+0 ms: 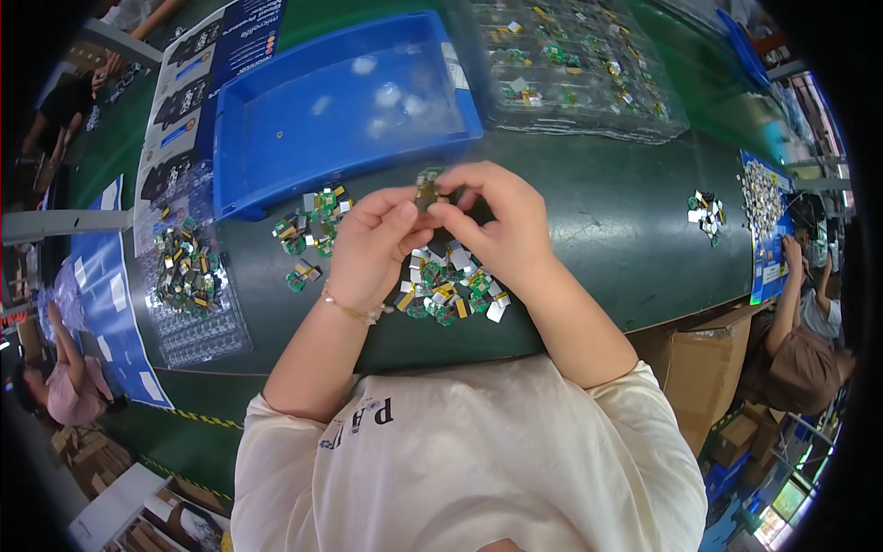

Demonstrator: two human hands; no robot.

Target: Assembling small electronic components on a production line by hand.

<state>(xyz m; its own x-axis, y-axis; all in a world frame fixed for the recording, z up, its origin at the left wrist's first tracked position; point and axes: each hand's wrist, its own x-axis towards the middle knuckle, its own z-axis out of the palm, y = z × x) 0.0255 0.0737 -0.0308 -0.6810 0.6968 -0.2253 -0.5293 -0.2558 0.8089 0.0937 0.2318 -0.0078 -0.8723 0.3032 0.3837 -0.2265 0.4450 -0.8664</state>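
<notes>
Between my two hands, over the middle of the green table, is a small green circuit board (429, 180). The fingertips of my left hand (379, 228) pinch its left side. Thumb and fingers of my right hand (497, 216) close on its right side. Below my hands lies a loose pile of circuit boards (448, 285), green with white and yellow parts. A smaller cluster of similar boards (322, 219) sits beyond my left wrist, with one small board (302, 275) apart from it. Fine details of the held board are too small to tell.
A blue plastic bin (345, 115) stands at the far left centre. Stacked clear trays (579, 69) with boards are at the far right. A clear tray (198, 317) with boards lies left. More parts (706, 216) lie right, by a cardboard box (704, 368). Other people work at both sides.
</notes>
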